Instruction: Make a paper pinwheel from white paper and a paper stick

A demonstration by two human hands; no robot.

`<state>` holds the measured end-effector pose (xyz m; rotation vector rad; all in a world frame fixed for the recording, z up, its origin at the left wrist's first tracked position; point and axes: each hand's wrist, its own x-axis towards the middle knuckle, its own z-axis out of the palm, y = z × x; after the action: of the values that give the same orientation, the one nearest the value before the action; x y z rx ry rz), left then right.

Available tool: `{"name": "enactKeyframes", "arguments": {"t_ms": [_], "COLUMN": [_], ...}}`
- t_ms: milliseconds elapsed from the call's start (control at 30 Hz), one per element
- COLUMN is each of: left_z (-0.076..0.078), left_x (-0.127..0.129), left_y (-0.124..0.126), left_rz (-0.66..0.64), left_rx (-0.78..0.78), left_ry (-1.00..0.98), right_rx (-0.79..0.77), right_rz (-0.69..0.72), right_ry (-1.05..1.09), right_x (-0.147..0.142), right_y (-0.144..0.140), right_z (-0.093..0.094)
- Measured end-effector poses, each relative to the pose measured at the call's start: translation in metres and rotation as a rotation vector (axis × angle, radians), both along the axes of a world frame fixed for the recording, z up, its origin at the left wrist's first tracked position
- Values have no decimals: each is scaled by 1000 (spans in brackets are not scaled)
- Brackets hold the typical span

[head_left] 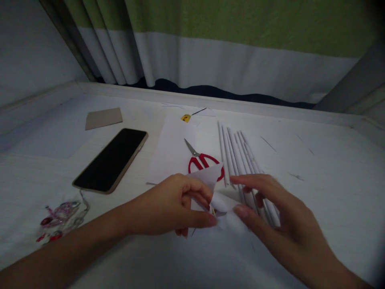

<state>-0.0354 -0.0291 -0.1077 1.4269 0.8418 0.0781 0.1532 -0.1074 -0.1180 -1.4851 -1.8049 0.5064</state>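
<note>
My left hand [183, 206] is closed, its thumb and fingers pinching a small piece of white paper [222, 202]. The paper is partly curled, and one corner sticks up above my fingers. Something thin and pale shows at the pinch, too small to make out. My right hand [282, 220] has its fingers apart, with the thumb tip at the paper's right end and the index finger stretched over several rolled white paper tubes [233, 154]. Behind the paper lie red-handled scissors [195, 154], blades pointing away and slightly open; the held paper hides part of their handles.
A white sheet [171, 148] lies under the scissors. To the left are a phone [111, 160], a charm strap [61, 214] and a piece of brown cardboard [104, 118]. A small yellow item [185, 118] sits farther back. Curtains [210, 60] hang behind the raised back edge.
</note>
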Motion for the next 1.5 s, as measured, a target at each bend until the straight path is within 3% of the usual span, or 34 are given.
{"name": "enactKeyframes", "arguments": {"t_ms": [100,200,433,733,933,1167,1267,1367,1500], "left_z": [2,3,4,6,5,5,11,21,20], "left_x": [-1,-1,-1,-3,-4,-6,-6,-5,-4], "left_y": [-2,-4,-9,-4,-2,-1,-1,1,4], "left_rz": [-32,-63,8,-79,-70,-45,40,234,425], "left_rx": [41,44,117,79,65,239,335,445,455], "left_ry": [48,30,-5,-1,-1,-16,-19,19,-7], "right_rx": [-256,-389,-483,-610,-617,-612,-575,-496,-375], "right_rz": [34,9,28,129,144,107,109,96,54], "right_ry": [142,300,507,783,815,818,851,827,788], "right_x": [-2,-6,-11,-13,-11,-7,-5,-2,2], "right_y": [5,5,2,3,2,0,2,5,9], "right_z": [-4,-7,-9,-12,-19,-23,-22,-19,-17]}}
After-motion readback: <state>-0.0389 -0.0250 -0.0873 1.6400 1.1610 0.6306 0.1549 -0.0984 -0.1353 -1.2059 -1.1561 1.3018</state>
